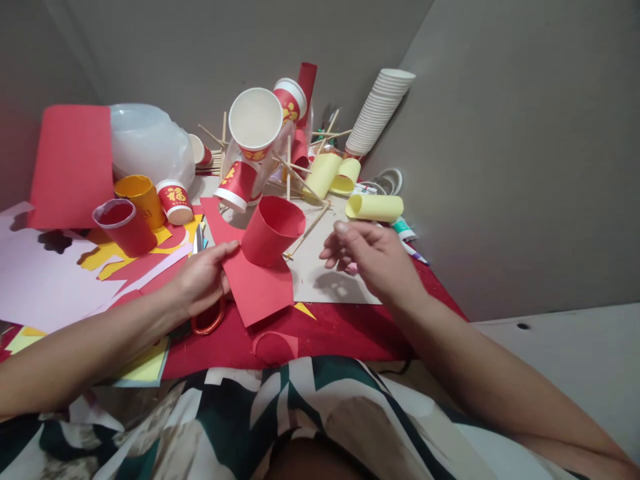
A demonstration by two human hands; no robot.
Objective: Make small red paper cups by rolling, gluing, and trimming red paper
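My left hand (207,273) pinches the edge of a sheet of red paper (257,293), thumb on top and fingers below. On that sheet stands a red paper cylinder (273,233), its open end up and tilted toward the right. To the right of it, my right hand (373,257) hovers over the pale board with loosely curled fingers, apparently holding nothing. A small pink piece (351,269) shows just under those fingers. The orange handle of a pair of scissors (209,323) pokes out below my left hand, and the rest is partly covered.
Paper cups (255,120) and thin wooden sticks (300,177) crowd the middle back. A tall stack of white cups (380,110) leans at the right wall. Yellow paper rolls (375,208) lie right of centre. A red-wrapped cup (125,230) and a yellow one (143,200) stand left.
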